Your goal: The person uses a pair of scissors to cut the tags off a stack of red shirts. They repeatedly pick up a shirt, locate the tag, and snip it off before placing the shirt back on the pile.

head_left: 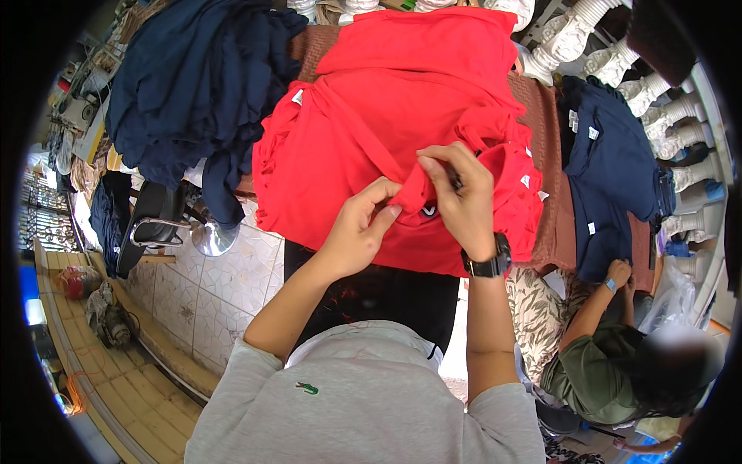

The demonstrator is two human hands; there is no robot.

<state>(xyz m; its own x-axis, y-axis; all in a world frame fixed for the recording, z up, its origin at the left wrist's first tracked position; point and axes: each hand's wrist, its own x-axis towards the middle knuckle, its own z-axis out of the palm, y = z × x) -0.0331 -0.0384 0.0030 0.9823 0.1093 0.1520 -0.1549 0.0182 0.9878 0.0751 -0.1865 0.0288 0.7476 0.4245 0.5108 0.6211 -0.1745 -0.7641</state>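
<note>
A thick pile of red garments (332,139) lies in front of me, spread over a brown cloth. My left hand (363,220) pinches a fold of red fabric between thumb and fingers. Close beside it, my right hand (464,193), with a black watch on the wrist, grips the same raised red garment (417,189). A small dark object shows at the right hand's fingers; its kind is too hidden to tell. Small white labels stick out along the pile's edges.
Dark blue garments (193,85) are heaped at the left, and more navy garments (610,155) lie at the right, where a person in a green shirt (599,375) handles one. White balusters (568,35) line the far side. A black chair (154,216) stands on the left.
</note>
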